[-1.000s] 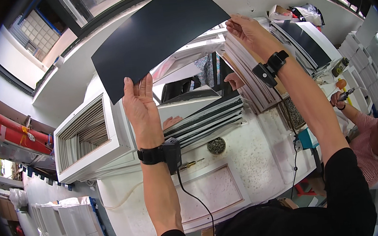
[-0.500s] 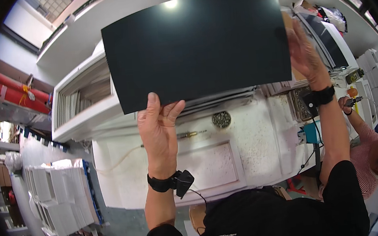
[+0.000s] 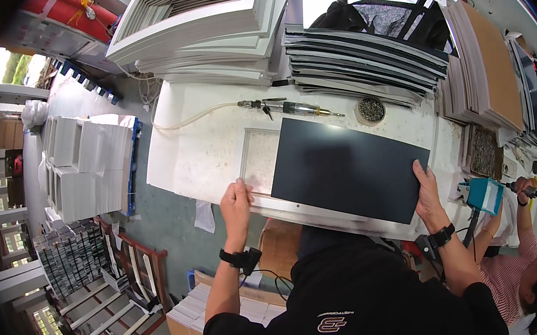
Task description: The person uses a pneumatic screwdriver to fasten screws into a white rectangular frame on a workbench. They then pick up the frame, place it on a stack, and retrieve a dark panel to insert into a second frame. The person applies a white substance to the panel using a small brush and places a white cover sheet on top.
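Edges are where I want this dark panel (image 3: pixel 351 172) handled, and through the head camera I see the right hand (image 3: pixel 428 193) holding it that way, closed on its right-hand short side. It lies over the right part of a white frame (image 3: pixel 245 150) on the table (image 3: pixel 200 135); whether it rests flat or hangs a touch above, I cannot tell. The left hand (image 3: pixel 236 207) is narrow, fingers drawn together at the frame's near left corner, apart from the panel; I cannot tell if it grips anything. I would judge the panel's left end the weak spot, as no hand supports it, so I'd keep the panel level, lower it gently and spare the glossy face any dragging or finger marks. Counting up, I have one panel in hand, one frame under it, one power screwdriver (image 3: pixel 295 108) with one pale hose (image 3: pixel 194 118), one round dish (image 3: pixel 359 116) of small metal bits, one oblong tray (image 3: pixel 465 147) and one teal box (image 3: pixel 484 196). Behind them I count one pile of dark sheets (image 3: pixel 362 59) and, on the left, one pile of white frames (image 3: pixel 204 50), their layers too tight to number. One co-worker's hand (image 3: pixel 527 187) holds one tool at far right.
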A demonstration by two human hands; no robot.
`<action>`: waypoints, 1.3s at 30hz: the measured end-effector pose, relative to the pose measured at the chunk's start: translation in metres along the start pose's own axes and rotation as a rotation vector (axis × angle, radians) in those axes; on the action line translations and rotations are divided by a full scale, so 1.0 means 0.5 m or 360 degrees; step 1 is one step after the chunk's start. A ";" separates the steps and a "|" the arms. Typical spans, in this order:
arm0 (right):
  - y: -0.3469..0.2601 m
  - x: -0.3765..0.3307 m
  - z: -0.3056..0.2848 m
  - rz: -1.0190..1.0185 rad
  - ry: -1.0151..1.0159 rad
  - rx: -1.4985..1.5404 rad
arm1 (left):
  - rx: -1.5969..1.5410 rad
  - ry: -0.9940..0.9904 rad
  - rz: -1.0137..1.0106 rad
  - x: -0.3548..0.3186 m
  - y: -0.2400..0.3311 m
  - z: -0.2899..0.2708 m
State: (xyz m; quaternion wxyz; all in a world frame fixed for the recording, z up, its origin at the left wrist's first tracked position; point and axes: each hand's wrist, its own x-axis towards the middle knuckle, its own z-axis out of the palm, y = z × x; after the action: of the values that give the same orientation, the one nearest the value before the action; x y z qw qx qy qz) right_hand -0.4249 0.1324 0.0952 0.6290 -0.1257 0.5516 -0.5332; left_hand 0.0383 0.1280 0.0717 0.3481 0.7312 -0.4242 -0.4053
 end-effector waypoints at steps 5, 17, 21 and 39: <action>0.105 0.053 0.030 0.0118 -0.0132 0.0074 | 0.0617 0.0354 0.0472 0.101 -0.143 -0.013; 0.216 0.132 0.073 0.0137 -0.0151 -0.0025 | 0.0586 0.0121 0.0458 0.089 -0.181 -0.006; 0.202 0.134 0.072 0.0174 -0.0125 -0.0093 | 0.0596 0.0118 0.0498 0.093 -0.184 -0.005; 0.214 0.141 0.094 0.0071 -0.0092 -0.0183 | 0.0468 0.0101 0.0510 0.092 -0.172 -0.010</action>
State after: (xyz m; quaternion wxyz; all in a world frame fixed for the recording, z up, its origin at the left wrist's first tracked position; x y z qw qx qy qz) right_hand -0.3415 0.0977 -0.0073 0.6482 -0.1646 0.5655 -0.4826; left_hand 0.0864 0.1214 -0.0133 0.3108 0.7096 -0.5785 -0.2553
